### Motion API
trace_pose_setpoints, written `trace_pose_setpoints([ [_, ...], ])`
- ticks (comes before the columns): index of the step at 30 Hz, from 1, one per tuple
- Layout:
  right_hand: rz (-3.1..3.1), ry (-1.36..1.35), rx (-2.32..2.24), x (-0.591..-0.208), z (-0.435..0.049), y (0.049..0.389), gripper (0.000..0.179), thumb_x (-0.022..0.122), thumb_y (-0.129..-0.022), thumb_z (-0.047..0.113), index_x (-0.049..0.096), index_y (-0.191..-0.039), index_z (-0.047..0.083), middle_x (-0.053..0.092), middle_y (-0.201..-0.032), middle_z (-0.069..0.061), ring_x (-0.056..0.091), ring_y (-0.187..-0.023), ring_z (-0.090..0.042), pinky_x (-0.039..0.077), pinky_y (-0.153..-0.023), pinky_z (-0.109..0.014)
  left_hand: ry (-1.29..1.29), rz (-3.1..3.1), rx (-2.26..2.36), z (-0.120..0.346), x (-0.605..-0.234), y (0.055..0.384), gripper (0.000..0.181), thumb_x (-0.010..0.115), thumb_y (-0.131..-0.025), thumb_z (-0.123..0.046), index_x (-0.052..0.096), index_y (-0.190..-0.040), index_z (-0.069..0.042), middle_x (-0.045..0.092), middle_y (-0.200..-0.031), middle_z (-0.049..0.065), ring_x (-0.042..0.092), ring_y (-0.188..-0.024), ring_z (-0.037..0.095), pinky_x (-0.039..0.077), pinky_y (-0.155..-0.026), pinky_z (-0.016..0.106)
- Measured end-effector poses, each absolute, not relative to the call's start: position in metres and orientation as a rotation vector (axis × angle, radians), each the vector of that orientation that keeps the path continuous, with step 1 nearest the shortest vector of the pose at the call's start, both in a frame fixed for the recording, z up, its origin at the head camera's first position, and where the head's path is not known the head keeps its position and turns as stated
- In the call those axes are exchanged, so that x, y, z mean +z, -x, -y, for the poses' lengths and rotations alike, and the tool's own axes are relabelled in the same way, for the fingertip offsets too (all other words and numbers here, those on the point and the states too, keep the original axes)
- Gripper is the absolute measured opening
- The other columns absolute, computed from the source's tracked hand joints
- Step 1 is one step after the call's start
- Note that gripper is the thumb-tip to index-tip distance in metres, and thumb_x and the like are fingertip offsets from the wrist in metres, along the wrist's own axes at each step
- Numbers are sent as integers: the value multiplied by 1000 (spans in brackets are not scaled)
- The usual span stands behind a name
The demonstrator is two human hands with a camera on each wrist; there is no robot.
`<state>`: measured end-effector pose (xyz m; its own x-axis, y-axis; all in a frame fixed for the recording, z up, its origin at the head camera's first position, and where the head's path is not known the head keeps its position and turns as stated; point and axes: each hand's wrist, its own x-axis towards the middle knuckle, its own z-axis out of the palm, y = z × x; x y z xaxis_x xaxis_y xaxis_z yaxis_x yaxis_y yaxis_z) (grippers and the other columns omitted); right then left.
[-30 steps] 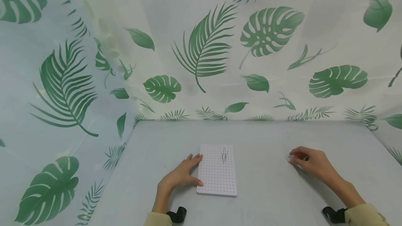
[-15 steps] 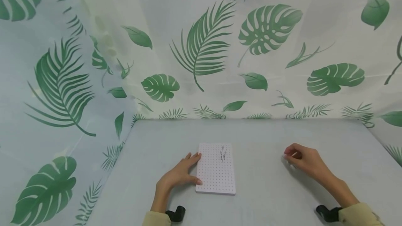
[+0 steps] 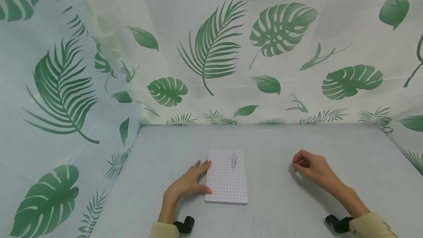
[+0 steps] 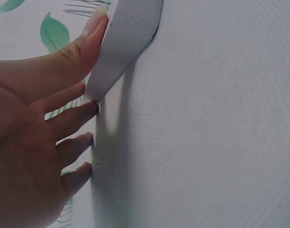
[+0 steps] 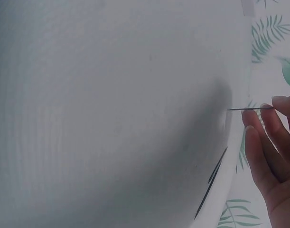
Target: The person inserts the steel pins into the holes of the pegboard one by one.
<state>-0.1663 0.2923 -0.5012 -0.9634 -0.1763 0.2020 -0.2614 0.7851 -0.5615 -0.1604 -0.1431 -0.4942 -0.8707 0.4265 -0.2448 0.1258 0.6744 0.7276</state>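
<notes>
A white pegboard (image 3: pixel 226 188) with rows of small holes lies on the table left of centre. Several thin dark needles (image 3: pixel 233 161) stick up near its far right corner. My left hand (image 3: pixel 186 182) rests along the board's left side, fingers spread, thumb on the near part of the edge; the left wrist view shows the thumb against the board's side (image 4: pixel 123 45). My right hand (image 3: pixel 312 166) hovers low over the table, to the right of the board. Between its thumb and fingertips it pinches a thin dark needle (image 5: pixel 239 109), whose pointed end sticks out.
Further thin needles (image 5: pixel 211 183) lie on the table surface in the right wrist view. The pale table (image 3: pixel 271 216) ends at a leaf-printed curtain (image 3: pixel 231 98) behind and at the left. Black wrist camera mounts (image 3: pixel 338 224) sit at both cuffs.
My right hand has moved left, toward the board, still pinching. The left hand and pegboard keep their places; the head view has shifted slightly.
</notes>
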Motion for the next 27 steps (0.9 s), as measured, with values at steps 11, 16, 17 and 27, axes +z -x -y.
trace_pose_setpoints([
  [11, 2781, -462, 905, -502, -277, 168, 22, 82, -82, -1, 67, -90, 13, 72, -85, 3, 70, -75, -12, 59, -64, -24, -449, -2500, 1032, 144, -496, 161, 98, 88, -77, -23, 37, -159, -7, 30, -168, 16, 13, -157, 47, 16, -123, 70],
  [16, 2748, -498, 936, -503, -270, 168, 24, 82, -81, -2, 67, -90, 14, 72, -85, 4, 70, -75, -9, 59, -64, -23, -438, -2499, 1029, 144, -498, 161, 98, 88, -77, -23, 37, -159, -8, 30, -168, 15, 14, -157, 47, 16, -123, 70],
  [17, 2743, -504, 938, -503, -269, 168, 24, 82, -81, -1, 67, -90, 14, 72, -85, 5, 70, -75, -8, 59, -64, -23, -436, -2498, 1030, 144, -498, 162, 98, 88, -77, -23, 37, -160, -8, 30, -168, 14, 13, -157, 46, 16, -123, 70],
  [27, 2713, -559, 994, -507, -253, 172, 24, 81, -82, -1, 66, -91, 16, 71, -85, 6, 70, -77, -7, 60, -64, -23, -434, -2498, 1032, 144, -498, 162, 99, 88, -77, -23, 37, -160, -9, 30, -168, 14, 13, -158, 45, 15, -124, 69],
])
